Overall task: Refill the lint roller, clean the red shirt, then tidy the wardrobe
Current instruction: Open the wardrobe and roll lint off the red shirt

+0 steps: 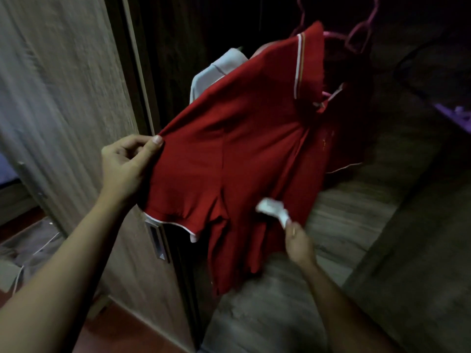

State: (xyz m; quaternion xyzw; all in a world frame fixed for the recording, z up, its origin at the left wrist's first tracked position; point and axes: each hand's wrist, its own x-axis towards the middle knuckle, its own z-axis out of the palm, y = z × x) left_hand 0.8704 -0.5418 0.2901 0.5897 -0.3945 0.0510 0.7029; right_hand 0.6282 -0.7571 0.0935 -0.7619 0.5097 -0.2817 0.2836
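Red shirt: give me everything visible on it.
The red shirt is a polo of knit-looking fabric with white trim on the collar and sleeve cuff. It hangs tilted on a pink hanger. The left hand pinches its edge above the sleeve, stretching it out. A blurred white object in the right hand sits at its lower front.

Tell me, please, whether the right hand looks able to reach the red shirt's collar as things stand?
Probably yes. The collar lies uncovered above the right hand, with only bare red shirt between them, and the left hand pinches the sleeve off to the side, out of the way.
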